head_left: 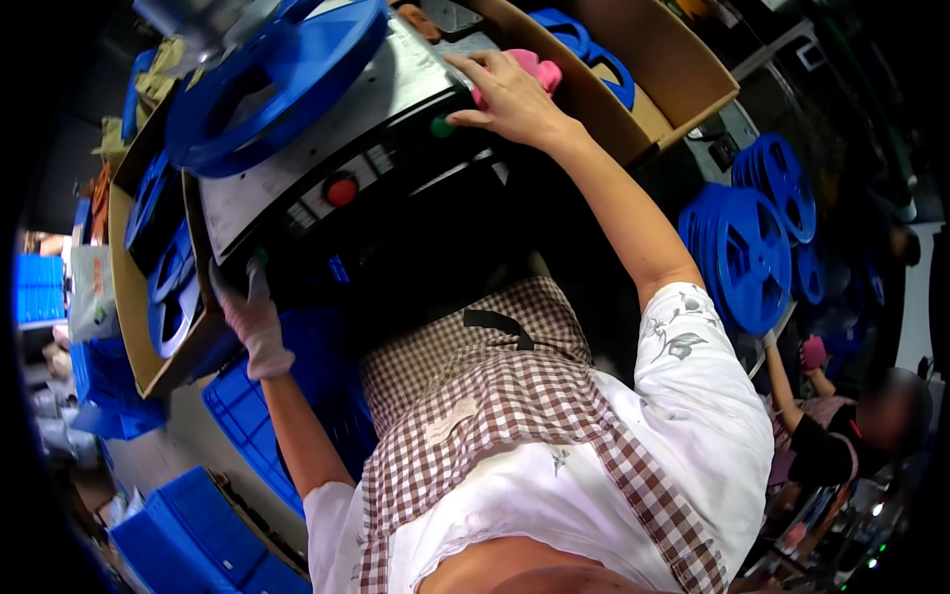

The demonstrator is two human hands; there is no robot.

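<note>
My right hand (513, 99) is bare and spread over the right end of a metal-topped machine (416, 74). Its thumb rests at a green button (442, 127), and its fingers lie along the machine's corner beside a pink cloth-like item (537, 69). At the left end, my left hand (252, 322), in a pale glove, has its thumb and fingers apart and reaches up to another green button (260, 255). Between the hands, a red button (340, 190) sits on the dark front panel. A large blue plastic reel (203, 134) lies on the metal top, under a metal machine part (203, 30).
Cardboard boxes with blue reel parts flank the machine, the left box (124, 287) and the right box (683, 59). Stacked blue reels (752, 267) stand at the right. Blue crates (198, 535) sit at lower left. Another person (821, 426) works at far right.
</note>
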